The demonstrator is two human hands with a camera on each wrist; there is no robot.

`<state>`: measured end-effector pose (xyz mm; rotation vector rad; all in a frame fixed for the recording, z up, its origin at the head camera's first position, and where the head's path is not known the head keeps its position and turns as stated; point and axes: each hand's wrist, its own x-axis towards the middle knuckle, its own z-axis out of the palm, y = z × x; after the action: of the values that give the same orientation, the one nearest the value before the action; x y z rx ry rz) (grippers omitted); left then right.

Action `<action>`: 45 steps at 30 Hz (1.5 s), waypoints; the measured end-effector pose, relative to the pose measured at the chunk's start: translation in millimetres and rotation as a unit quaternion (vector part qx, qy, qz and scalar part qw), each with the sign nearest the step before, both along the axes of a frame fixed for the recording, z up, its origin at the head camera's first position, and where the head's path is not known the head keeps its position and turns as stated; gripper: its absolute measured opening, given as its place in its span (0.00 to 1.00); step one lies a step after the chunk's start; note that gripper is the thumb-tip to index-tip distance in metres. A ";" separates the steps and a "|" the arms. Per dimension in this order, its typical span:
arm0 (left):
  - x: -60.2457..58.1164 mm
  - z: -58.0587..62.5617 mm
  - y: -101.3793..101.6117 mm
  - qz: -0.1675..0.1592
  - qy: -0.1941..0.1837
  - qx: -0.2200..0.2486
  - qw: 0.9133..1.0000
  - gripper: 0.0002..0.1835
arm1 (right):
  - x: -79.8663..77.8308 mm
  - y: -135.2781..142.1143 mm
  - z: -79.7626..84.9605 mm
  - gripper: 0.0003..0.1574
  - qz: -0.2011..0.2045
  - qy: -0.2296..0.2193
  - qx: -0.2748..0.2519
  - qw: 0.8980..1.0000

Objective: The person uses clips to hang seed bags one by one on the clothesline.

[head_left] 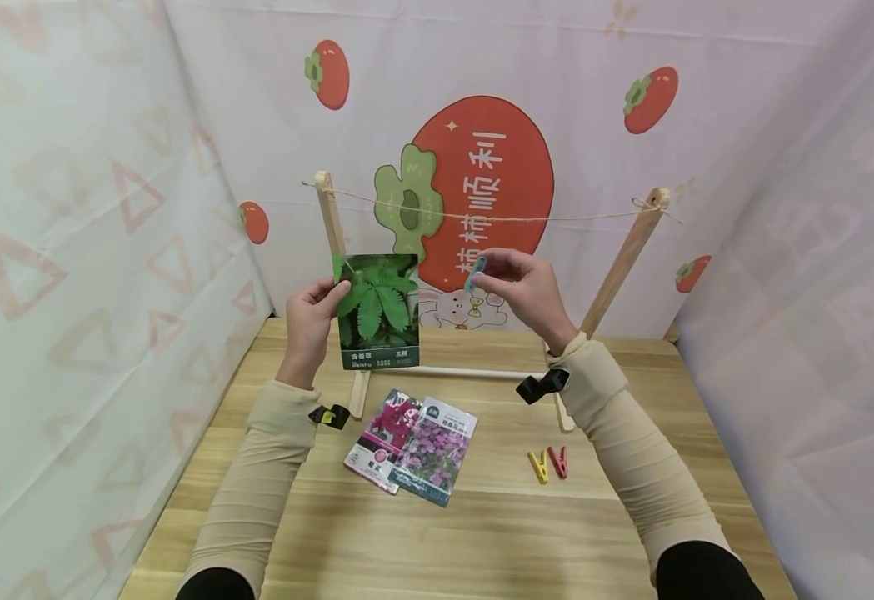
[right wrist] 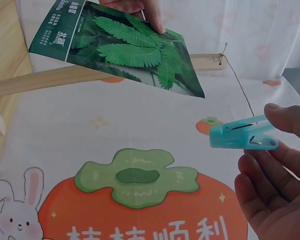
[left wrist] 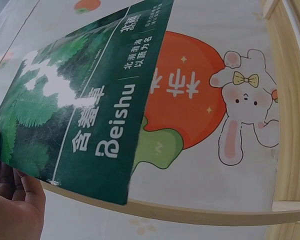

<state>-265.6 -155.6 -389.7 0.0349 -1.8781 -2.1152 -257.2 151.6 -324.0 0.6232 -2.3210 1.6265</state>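
My left hand (head_left: 312,325) pinches the left edge of a seed packet (head_left: 379,312) with a green fern-like leaf on its front. The packet hangs upright in the air, below the left part of a thin string (head_left: 481,218). In my right hand (head_left: 525,292) a blue-green clothespin (right wrist: 242,136) is pinched by its handle end between thumb and fingers. Its nose points toward the packet, with a gap between them. On the table lie two more seed packets, a magenta-flowered one (head_left: 378,440) partly under a purple-flowered one (head_left: 437,450).
The string runs between two wooden posts (head_left: 624,258), joined low by a white rod (head_left: 474,373). A yellow clothespin (head_left: 539,467) and a red clothespin (head_left: 558,462) lie on the wooden table (head_left: 511,542). Printed cloth (head_left: 586,108) hangs behind and at both sides.
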 end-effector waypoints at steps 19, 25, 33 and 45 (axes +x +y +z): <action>-7.4 22.5 -1.0 0.007 0.019 0.018 1.000 0.03 | -15.5 -26.8 45.4 0.18 0.024 0.047 0.004 0.999; -13.3 27.4 1.6 0.009 0.024 0.027 0.999 0.02 | -21.1 -32.3 54.9 0.18 0.018 0.066 -0.001 0.998; -20.2 33.3 8.9 -0.001 0.030 0.048 0.998 0.03 | -27.7 -45.4 62.3 0.17 0.000 0.089 -0.036 0.995; -24.7 37.5 13.7 -0.007 0.040 0.055 0.998 0.05 | -39.8 -74.4 71.5 0.15 -0.014 0.145 -0.035 0.989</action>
<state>-290.3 -141.9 -352.2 -0.0372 -1.7207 -2.1938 -297.0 77.2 -252.5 0.7526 -2.0466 1.4855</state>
